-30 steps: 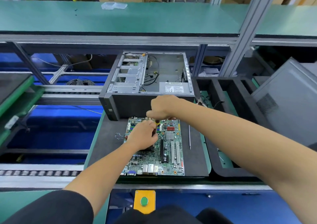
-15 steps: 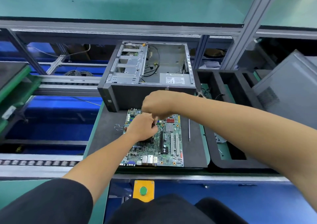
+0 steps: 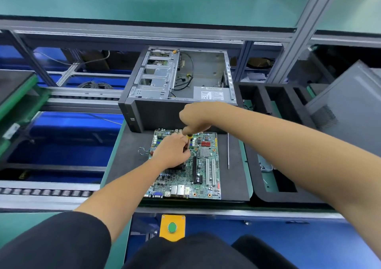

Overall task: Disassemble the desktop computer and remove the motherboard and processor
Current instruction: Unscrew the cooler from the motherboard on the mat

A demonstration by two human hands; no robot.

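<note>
Case [image 3: 177, 95] behind mobo [image 3: 203, 165]; loose rod [image 3: 228, 151] rt.

The motherboard [image 3: 203, 165] lies flat on the dark mat [image 3: 127, 159], just in front of the opened computer case [image 3: 181, 87]. The right hand [image 3: 195, 117] grips a yellow-handled screwdriver [image 3: 188, 136] above the board. The left hand [image 3: 172, 151] rests on the board beside it. A loose metal rod [image 3: 228, 151] lies near the mat's right edge.

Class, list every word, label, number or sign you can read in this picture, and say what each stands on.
Nothing here can be read.
White label inside the computer case: printed lines, too small and blurred.
Motherboard: markings too small to read.
Green button on its yellow plate: bears no text.
</note>
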